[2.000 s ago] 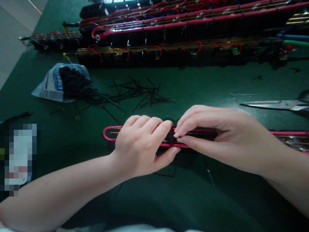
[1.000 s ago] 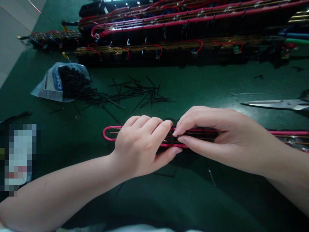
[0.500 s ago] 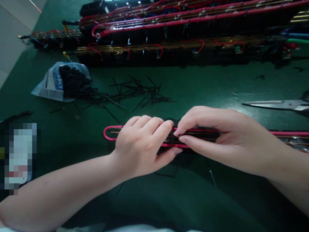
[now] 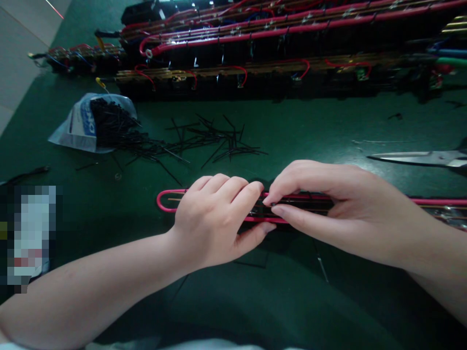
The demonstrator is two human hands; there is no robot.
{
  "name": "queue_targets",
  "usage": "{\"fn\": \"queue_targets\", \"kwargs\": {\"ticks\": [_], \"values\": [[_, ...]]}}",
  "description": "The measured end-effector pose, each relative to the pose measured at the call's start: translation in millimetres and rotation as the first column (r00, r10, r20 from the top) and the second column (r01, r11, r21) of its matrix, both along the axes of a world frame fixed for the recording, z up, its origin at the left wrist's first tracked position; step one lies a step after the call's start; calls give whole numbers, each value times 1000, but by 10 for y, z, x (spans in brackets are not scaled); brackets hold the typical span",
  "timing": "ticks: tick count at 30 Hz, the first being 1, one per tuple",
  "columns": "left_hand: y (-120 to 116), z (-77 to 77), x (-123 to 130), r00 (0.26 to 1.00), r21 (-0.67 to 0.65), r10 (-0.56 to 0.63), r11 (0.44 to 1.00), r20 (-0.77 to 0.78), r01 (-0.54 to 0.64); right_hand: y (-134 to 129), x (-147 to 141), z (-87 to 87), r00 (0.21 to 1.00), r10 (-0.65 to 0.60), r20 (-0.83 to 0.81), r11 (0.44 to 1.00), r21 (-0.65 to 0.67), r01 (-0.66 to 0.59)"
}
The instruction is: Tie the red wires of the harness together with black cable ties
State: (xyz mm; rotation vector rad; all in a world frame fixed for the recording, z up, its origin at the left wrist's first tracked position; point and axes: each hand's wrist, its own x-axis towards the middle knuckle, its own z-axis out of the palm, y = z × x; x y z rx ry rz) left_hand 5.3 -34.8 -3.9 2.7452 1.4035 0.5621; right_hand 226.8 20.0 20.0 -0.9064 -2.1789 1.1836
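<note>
A long, narrow dark strip assembly edged with a looped pink-red cable (image 4: 159, 201) lies across the green table, with thin copper-coloured rods along its middle. Over its left part my left hand (image 4: 215, 218) is closed, fingers on the far side and thumb on the near side, hiding that stretch. Just to the right, my right hand (image 4: 339, 206) pinches a small black bit between thumb and forefinger, seemingly a cable tie (image 4: 273, 204), above the strip. Most of this tie is hidden by the fingertips.
Black cable ties (image 4: 229, 141) spill from a clear plastic bag (image 4: 78, 124) beyond my hands. Scissors (image 4: 419, 158) lie at the right. Longer wired assemblies (image 4: 219, 80) line the back. A blurred-out object (image 4: 32, 233) is at the left edge.
Both hands keep nearly the same position and grip. Only a very slight shift of the whole view shows.
</note>
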Motion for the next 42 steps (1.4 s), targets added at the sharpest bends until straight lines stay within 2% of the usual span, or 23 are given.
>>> {"fn": "queue_targets", "kwargs": {"ticks": [15, 31, 42], "values": [[-1, -4, -17, 1000, 7, -26, 1000, -11, 26, -18, -5, 6, 1000, -12, 12, 1000, -5, 12], [14, -19, -40, 998, 42, -49, 998, -31, 51, -17, 14, -15, 1000, 27, 7, 998, 64, -27], [16, -17, -37, 998, 35, -54, 998, -22, 54, 9, -3, 22, 999, 4, 32, 1000, 23, -5]]}}
